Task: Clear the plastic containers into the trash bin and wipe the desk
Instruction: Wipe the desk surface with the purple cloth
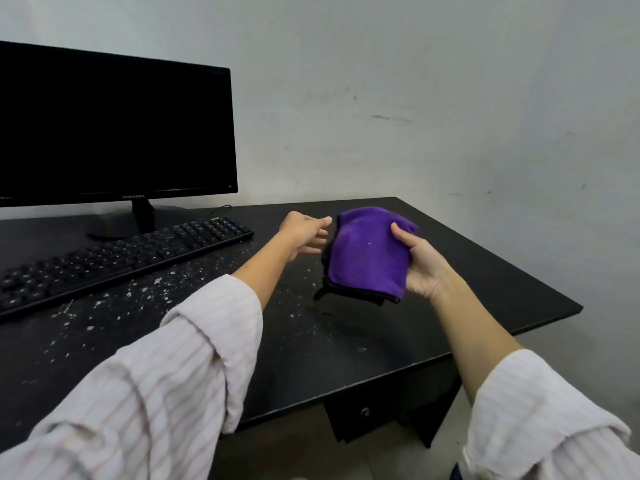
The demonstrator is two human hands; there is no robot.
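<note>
Sleeves: pale striped shirt cuffs, the left sleeve (pixel 145 382) rolled back at mid-forearm, the right sleeve (pixel 540 414) low in the near right corner.
Drawer: a small dark drawer (pixel 360 415) with a round knob hangs under the near edge of the desk, between the two forearms.
Desk: black desk (pixel 398 344), its near and middle surface scattered with pale specks and flecks, thickest in front of the keyboard; the right side looks cleaner.
Right hand: the right hand (pixel 424 268) grips the right edge of the cloth, thumb on the front face, fingers behind it.
Cloth: a folded purple cloth (pixel 369 258) with a dark hem along its bottom edge, held up above the desk, not touching the surface.
Left hand: the left hand (pixel 304 233) is loose, its fingers extended towards the cloth's left edge; whether the fingertips touch the cloth cannot be told.
Keyboard: black keyboard (pixel 121 258) lies slantwise on the left part of the desk, well apart from the cloth.
Monitor: dark, switched-off monitor (pixel 114 129) stands on its stand just behind the keyboard.
Wall: a scuffed, pale wall (pixel 415 98) rises behind the desk.
</note>
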